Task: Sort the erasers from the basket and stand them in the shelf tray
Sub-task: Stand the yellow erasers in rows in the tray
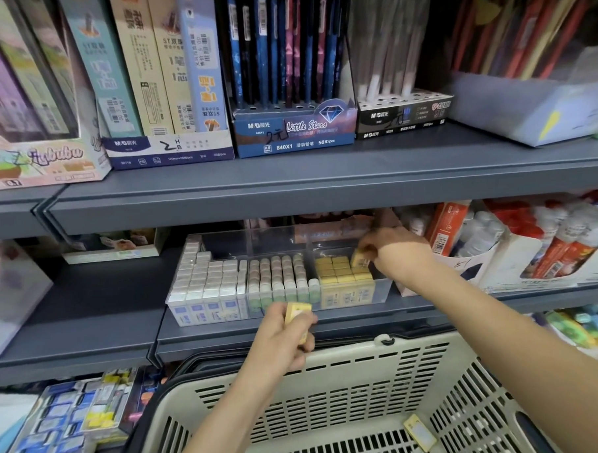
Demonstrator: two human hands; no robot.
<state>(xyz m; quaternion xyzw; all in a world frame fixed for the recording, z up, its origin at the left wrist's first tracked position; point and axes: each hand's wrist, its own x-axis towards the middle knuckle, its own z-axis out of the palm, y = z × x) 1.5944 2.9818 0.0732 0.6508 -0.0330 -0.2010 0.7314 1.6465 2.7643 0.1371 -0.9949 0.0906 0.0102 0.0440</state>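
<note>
Basket (330, 358): one eraser (419, 431); left hand (285, 340) one, right hand (391, 249) one.

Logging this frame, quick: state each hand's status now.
Left hand: gripping yellow erasers above the basket.
Right hand: pinching one yellow eraser over the tray.

Grey-blue metal shelving, tiered. Upper shelf (288, 178): navy-and-white pencil box (167, 150) towards left edge; blue pen display box (293, 132) at centre; black pen box (402, 117) just beside it; translucent bin (525, 113) at right edge, dimly lit, possibly holding folders. Middle shelf (99, 303): carton of red-and-white bottles (532, 260) at right edge.
</note>
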